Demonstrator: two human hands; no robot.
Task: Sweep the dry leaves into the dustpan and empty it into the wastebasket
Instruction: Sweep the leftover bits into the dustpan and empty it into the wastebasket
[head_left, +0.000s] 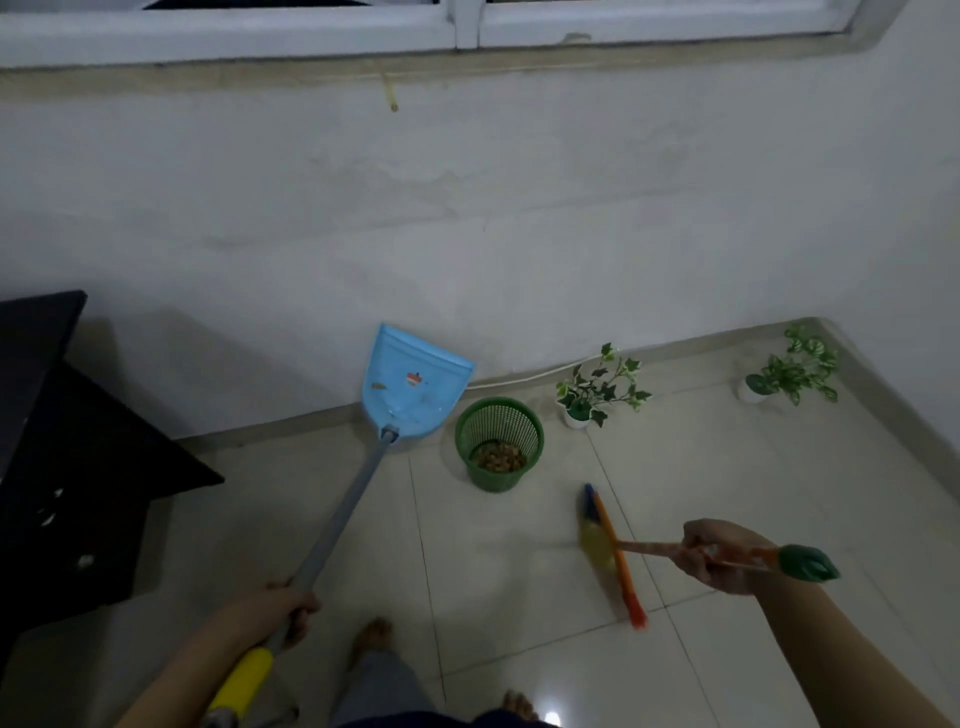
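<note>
White wall (519, 208) fills the upper view, window frame along the top; pale floor tiles (519, 597) below; dark furniture (62, 441) at left edge.

Blue dustpan (413, 382) is tipped up on its long grey handle (343, 506), pan just left of and above the green wastebasket (500, 444), not over its mouth; one or two brown bits cling to the pan face; otherwise it looks empty. Dry leaves (498, 457) sit in the bottom of the basket; none seen loose on the tiles. Two small potted plants (597, 387) stand near the wall to the right.

Left hand (280, 605) is closed around the dustpan handle, just above its yellow grip; right hand (714, 556) is wrapped around the broom (613, 556) handle, brush head blurred and off to the right of the basket.

Judgement: emptying step looks done or nearly so; task close to finished. Next move likely calls for a shake of the pan over the basket to drop the stuck bits, or lowering pan and broom to rest; watch the pan edge does not knock the light basket.
</note>
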